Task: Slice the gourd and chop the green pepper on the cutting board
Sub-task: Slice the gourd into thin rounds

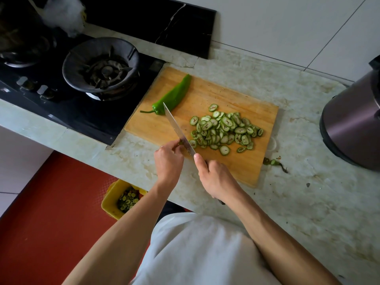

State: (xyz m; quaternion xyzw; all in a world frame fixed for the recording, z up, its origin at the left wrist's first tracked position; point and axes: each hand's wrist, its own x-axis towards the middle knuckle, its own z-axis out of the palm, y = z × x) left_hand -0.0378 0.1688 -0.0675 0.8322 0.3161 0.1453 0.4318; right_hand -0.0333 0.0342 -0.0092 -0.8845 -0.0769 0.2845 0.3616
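Right hand [216, 177] gripping knife [178, 130], gourd slices [224, 130] piled beside

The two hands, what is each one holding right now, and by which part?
Right hand grips the knife by its handle. Left hand pinches the last stub of gourd at the blade with its fingertips.

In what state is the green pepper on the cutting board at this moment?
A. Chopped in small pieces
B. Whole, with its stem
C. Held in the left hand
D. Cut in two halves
B: the green pepper lies whole, stem on, at the far left of the cutting board, untouched by either hand.
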